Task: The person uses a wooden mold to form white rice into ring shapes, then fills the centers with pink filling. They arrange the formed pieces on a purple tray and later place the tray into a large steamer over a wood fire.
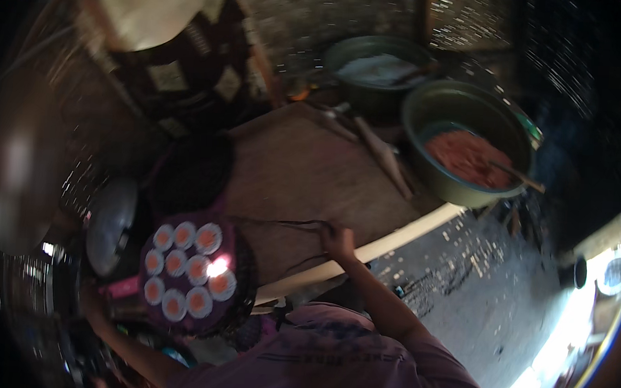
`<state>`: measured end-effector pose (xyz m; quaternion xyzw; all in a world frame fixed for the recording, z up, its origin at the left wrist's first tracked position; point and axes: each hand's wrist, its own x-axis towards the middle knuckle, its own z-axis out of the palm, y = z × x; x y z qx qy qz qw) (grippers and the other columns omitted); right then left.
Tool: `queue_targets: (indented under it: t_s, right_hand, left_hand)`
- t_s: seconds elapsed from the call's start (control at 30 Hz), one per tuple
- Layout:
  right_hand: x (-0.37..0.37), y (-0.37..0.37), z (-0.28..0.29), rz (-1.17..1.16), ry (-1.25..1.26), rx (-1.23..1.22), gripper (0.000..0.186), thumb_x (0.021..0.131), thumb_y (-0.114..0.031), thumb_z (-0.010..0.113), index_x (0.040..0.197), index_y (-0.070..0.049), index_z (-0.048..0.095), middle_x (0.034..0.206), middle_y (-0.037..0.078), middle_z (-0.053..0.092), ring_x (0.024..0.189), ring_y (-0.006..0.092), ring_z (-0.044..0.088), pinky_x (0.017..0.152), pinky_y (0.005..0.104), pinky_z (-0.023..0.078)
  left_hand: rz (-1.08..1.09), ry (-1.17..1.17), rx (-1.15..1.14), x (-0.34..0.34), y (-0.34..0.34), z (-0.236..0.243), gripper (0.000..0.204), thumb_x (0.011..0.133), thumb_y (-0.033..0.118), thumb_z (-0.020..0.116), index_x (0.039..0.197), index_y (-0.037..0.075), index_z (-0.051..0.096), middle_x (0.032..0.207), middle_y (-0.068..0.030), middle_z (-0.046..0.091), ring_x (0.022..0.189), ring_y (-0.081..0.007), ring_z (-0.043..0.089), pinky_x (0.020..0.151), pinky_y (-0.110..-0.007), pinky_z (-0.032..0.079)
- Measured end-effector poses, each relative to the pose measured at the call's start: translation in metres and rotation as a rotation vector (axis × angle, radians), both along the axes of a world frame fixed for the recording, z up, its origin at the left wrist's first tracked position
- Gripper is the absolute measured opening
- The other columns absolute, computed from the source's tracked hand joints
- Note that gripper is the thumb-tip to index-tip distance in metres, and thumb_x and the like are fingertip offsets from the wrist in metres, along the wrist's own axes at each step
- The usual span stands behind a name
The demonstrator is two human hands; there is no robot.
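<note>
My right hand [339,243] is closed at the near edge of the wooden table, around a thin dark wire-like tool [288,223]. Its strands reach left toward a round dark purple tray [202,320]; its exact kind is unclear. Several small white cups with orange-pink middles, such as one cup [175,262], sit in rows on that tray, and a bright light spot falls on its right side. Down at the left, my left hand [93,298] is dim and blurred beside a pink strip [119,287]. Its fingers cannot be made out.
A large green basin [465,195] of orange-pink mixture with a spoon stands at the table's [291,158] far right. Behind it is another basin [379,89] holding something white. Two sticks [383,156] lie nearby. A metal lid [112,226] stands left of the tray.
</note>
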<state>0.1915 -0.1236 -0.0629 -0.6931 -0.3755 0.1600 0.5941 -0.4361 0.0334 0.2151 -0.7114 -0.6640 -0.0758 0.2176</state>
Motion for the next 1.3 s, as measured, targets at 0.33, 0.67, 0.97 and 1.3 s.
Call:
queue_targets:
  t_s: [0.33,0.67,0.97,1.3]
  right_hand:
    - [0.006,-0.003,0.001,0.119,0.370,0.058,0.021,0.093,-0.008,0.052,0.076,0.002,0.057,0.055,0.008,0.057,0.046,0.0143,0.058,0.042,0.0297,0.047]
    - [-0.012,0.052,0.197,0.675,0.671,0.089,0.022,0.096,-0.020,0.050,0.105,-0.002,0.059,0.060,0.001,0.046,0.043,0.0109,0.038,0.042,0.0273,0.034]
    - [-0.182,0.087,0.281,0.961,0.427,-0.025,0.054,0.094,-0.021,0.060,0.140,0.001,0.042,0.084,-0.001,0.058,0.061,0.0020,0.042,0.049,0.0186,0.031]
    - [-0.154,0.029,0.332,0.738,0.357,0.245,0.051,0.094,-0.018,0.060,0.135,0.009,0.044,0.090,0.000,0.055,0.078,0.0058,0.048,0.067,0.0216,0.041]
  left_hand:
    - [-0.079,-0.858,-0.220,0.012,-0.035,0.017,0.039,0.097,0.038,0.053,0.085,0.004,0.067,0.053,-0.0010,0.048,0.051,-0.0138,0.052,0.056,-0.031,0.046]
    - [-0.325,-1.780,-0.201,0.084,-0.077,0.025,0.048,0.099,0.035,0.053,0.136,0.005,0.048,0.078,0.0067,0.045,0.057,0.0002,0.036,0.048,-0.015,0.033]
    - [-0.457,-1.578,-0.406,0.148,-0.047,0.022,0.040,0.099,0.026,0.054,0.133,0.004,0.052,0.074,0.0077,0.043,0.056,0.0000,0.032,0.048,-0.015,0.025]
    - [-0.783,-1.691,-0.365,0.163,-0.047,0.053,0.044,0.097,0.023,0.056,0.135,0.001,0.049,0.073,0.0077,0.044,0.056,0.0019,0.031,0.046,-0.014,0.023]
